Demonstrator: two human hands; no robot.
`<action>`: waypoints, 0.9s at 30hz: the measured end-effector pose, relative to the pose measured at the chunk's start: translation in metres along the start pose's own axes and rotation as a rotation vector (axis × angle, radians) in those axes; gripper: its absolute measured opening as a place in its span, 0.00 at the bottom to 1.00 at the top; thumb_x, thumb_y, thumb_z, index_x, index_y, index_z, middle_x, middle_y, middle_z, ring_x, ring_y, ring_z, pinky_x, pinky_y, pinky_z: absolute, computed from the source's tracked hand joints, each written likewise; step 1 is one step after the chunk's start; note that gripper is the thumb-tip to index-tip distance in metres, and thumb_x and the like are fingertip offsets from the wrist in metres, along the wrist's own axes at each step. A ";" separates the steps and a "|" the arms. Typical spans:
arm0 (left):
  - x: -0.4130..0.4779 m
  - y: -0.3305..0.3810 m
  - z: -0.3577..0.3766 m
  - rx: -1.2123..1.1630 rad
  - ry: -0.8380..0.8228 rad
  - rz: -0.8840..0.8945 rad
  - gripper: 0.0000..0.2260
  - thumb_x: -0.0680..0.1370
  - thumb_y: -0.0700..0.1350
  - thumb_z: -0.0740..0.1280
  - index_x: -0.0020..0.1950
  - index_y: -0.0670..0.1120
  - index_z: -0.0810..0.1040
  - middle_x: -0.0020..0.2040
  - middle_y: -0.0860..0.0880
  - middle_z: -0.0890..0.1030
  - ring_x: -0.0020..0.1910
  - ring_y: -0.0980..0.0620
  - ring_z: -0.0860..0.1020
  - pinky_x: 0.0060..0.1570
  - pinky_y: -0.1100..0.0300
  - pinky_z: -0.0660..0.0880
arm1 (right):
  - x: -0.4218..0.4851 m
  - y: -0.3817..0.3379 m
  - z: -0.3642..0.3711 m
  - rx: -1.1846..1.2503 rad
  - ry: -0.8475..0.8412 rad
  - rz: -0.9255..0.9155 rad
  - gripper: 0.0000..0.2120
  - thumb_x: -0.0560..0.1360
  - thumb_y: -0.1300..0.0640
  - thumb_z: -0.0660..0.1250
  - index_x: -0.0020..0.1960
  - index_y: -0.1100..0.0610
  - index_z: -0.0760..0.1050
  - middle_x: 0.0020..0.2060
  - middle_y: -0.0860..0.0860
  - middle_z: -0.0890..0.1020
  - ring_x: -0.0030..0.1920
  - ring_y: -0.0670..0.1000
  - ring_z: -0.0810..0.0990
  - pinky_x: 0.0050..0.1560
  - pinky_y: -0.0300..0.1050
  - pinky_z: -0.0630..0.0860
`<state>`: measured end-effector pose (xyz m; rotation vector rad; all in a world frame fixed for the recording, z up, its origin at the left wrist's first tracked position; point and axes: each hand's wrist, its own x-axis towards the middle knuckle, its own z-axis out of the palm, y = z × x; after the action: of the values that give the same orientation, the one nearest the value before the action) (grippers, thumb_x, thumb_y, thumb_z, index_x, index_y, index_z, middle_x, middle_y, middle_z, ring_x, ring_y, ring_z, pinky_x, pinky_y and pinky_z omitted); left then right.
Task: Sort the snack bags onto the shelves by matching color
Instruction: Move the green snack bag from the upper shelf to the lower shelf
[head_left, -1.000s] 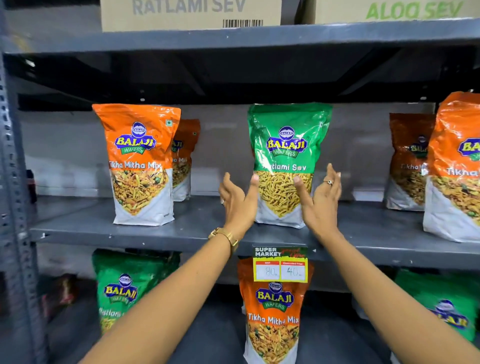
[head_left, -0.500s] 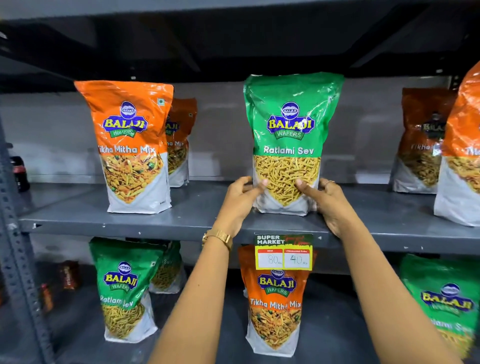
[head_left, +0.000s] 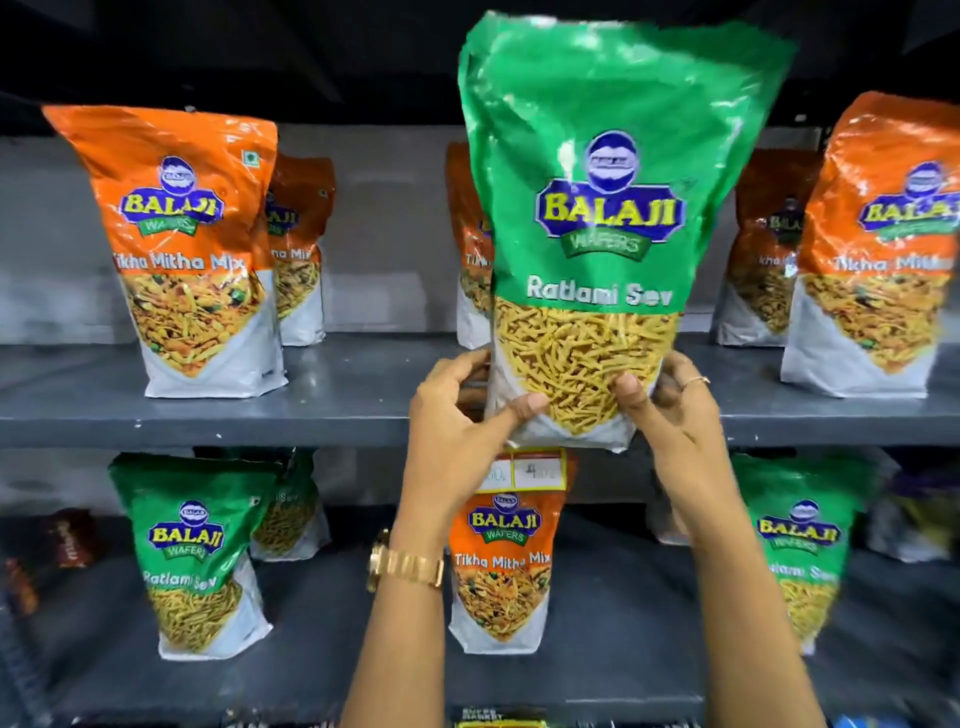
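Observation:
A green Ratlami Sev bag (head_left: 608, 208) is held upright in front of the upper shelf (head_left: 337, 410), off its surface. My left hand (head_left: 457, 421) grips its lower left corner and my right hand (head_left: 670, 410) grips its lower right. Orange Tikha Mitha Mix bags stand on the upper shelf: one at the left (head_left: 192, 249), one at the right (head_left: 883, 249), more behind. On the lower shelf (head_left: 337, 670) stand green bags at left (head_left: 192, 551) and right (head_left: 800, 551), and one orange bag (head_left: 501, 566) in the middle.
A price tag (head_left: 535, 470) hangs on the upper shelf's front edge, below the held bag. Dark small packets (head_left: 67, 535) lie at the far left of the lower shelf. Bare shelf shows between the left orange bags and the held bag.
Both hands closed on the green bag's bottom corners and lifted it off the upper shelf toward me. The view moved down and closer.

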<state>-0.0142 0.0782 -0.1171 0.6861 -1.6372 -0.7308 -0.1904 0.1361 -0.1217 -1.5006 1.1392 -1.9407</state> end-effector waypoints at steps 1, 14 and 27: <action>-0.030 -0.002 0.029 -0.002 -0.073 -0.063 0.19 0.66 0.47 0.79 0.54 0.58 0.78 0.54 0.48 0.83 0.49 0.57 0.83 0.50 0.63 0.81 | -0.035 0.005 -0.029 -0.054 0.048 0.054 0.18 0.71 0.52 0.67 0.61 0.53 0.71 0.56 0.50 0.83 0.55 0.42 0.82 0.51 0.32 0.76; -0.073 -0.045 0.077 0.026 -0.253 -0.069 0.28 0.61 0.50 0.81 0.59 0.48 0.79 0.52 0.50 0.80 0.46 0.60 0.80 0.46 0.72 0.75 | -0.081 0.022 -0.106 -0.186 0.013 0.322 0.21 0.66 0.79 0.68 0.49 0.57 0.70 0.32 0.42 0.86 0.34 0.37 0.83 0.34 0.27 0.76; -0.132 -0.189 0.152 -0.008 -0.246 -0.593 0.25 0.67 0.32 0.76 0.62 0.42 0.74 0.58 0.42 0.80 0.58 0.44 0.78 0.57 0.59 0.76 | -0.129 0.165 -0.112 -0.199 0.150 0.591 0.18 0.68 0.73 0.70 0.42 0.52 0.69 0.32 0.44 0.68 0.33 0.44 0.69 0.28 0.26 0.68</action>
<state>-0.1311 0.0751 -0.3670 1.1328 -1.6565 -1.2857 -0.2773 0.1768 -0.3390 -0.9550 1.6559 -1.5766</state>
